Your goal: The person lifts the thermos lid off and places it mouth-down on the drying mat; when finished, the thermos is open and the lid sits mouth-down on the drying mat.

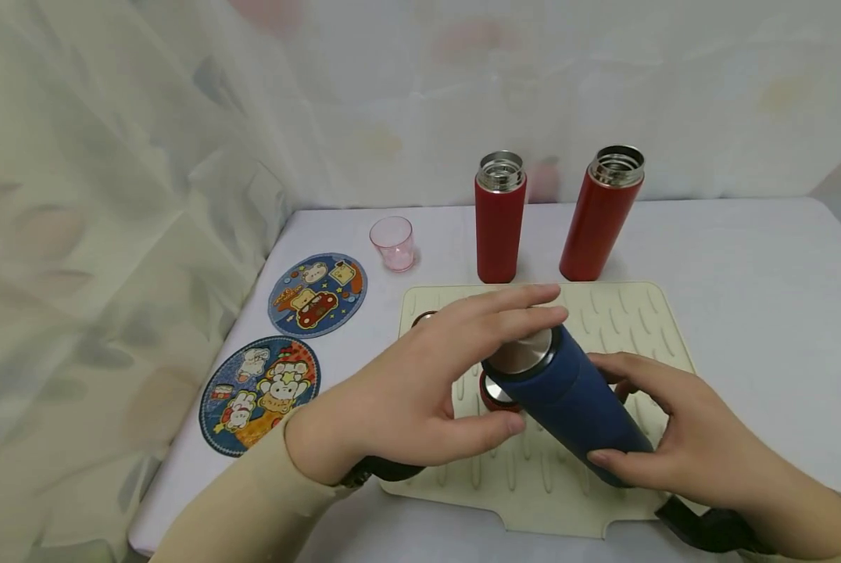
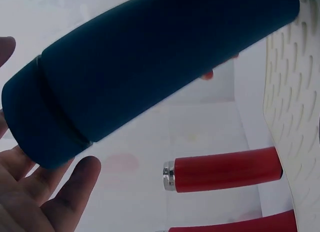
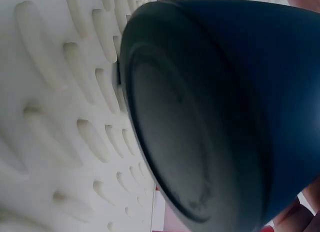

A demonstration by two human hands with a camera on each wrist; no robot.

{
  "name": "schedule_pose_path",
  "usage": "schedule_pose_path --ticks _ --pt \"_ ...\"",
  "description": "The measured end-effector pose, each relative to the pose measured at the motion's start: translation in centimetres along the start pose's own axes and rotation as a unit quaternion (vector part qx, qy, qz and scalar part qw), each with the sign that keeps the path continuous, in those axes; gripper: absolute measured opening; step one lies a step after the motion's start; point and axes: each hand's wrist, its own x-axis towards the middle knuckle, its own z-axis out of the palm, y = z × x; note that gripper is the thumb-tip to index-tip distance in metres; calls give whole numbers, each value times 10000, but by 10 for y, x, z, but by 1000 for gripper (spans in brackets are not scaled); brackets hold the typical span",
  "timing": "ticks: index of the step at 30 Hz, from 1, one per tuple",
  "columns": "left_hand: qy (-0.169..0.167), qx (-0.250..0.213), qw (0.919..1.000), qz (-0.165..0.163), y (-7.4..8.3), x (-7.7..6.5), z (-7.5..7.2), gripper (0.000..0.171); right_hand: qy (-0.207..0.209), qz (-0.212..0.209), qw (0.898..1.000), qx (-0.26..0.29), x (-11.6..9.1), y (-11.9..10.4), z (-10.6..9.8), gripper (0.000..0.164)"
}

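A dark blue thermos bottle (image 1: 575, 399) is tilted above the cream ribbed mat (image 1: 624, 313), its silver-topped lid (image 1: 529, 353) on and pointing up and left. My right hand (image 1: 681, 426) grips the lower body, thumb on the near side. Around the lid, my left hand (image 1: 427, 375) is spread, with straight fingers and the thumb held apart; whether it touches is unclear. The bottle's dark base (image 3: 170, 137) shows large in the right wrist view. A red-rimmed lid (image 1: 498, 391) lies on the mat, and another round lid (image 1: 424, 317) is mostly hidden behind my left hand.
Two lidless red thermos bottles (image 1: 501, 227) (image 1: 599, 219) stand behind the mat, the right one looking slanted. A pink glass (image 1: 395, 246) is at the back left. Two round cartoon coasters (image 1: 317, 295) (image 1: 259, 395) lie along the table's left side. Patterned cloth (image 1: 111, 234) hangs left and behind.
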Motion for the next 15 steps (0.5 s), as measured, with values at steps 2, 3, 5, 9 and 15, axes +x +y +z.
schedule_pose_path --ticks 2,3,5,9,15 --pt "-3 -70 10000 22 -1 0 1 66 -52 3 10000 -11 2 1 1 92" --pt "2 -81 10000 28 -2 0 1 64 -74 5 10000 -19 4 1 2 92" --pt "7 -117 9999 14 -4 0 1 59 -104 11 9999 -42 5 2 2 90" --pt "-30 -116 9998 -157 -7 -1 2 54 -149 8 9999 -53 7 3 3 90" --pt "-34 -514 9978 -426 -10 -3 0 57 -184 -94 9998 -67 8 3 6 88"
